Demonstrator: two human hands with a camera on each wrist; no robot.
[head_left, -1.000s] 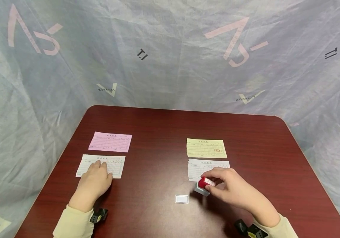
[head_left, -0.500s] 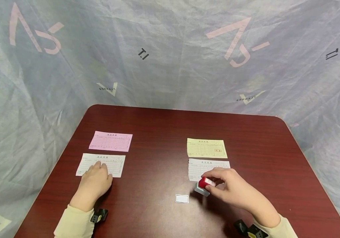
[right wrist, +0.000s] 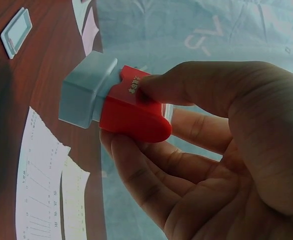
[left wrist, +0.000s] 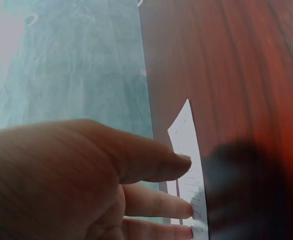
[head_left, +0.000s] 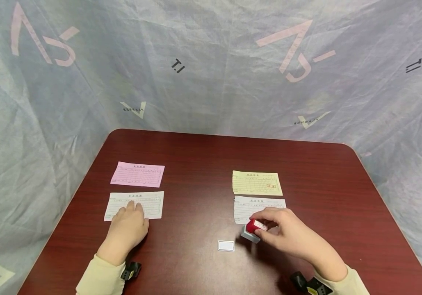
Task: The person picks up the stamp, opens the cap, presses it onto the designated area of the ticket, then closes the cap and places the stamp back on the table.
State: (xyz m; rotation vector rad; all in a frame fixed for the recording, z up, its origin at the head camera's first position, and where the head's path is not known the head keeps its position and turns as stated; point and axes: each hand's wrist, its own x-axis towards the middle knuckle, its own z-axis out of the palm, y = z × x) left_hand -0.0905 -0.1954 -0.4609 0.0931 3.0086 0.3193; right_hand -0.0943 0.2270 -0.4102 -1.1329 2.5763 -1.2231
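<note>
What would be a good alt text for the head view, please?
A person's right hand holds a red-and-grey stamp near a white form, while the left hand touches another white form. Beyond lie a pink form and a yellow form with a red mark, on a dark red table.

Worn up at head level, one camera looks forward and down over the dark red wood-grain table (head_left: 196,172) to the grey-blue cloth wall (head_left: 211,86), the farthest back of the three. Another, rolled sideways and very near, peers past the left hand (left wrist: 91,175) at a white printed paper slip (left wrist: 196,175) that the head view shares. The third, also rolled, faces the right hand (right wrist: 211,172) and its red-and-grey plastic stamp (right wrist: 114,107) close up; the head view catches both from above.
</note>
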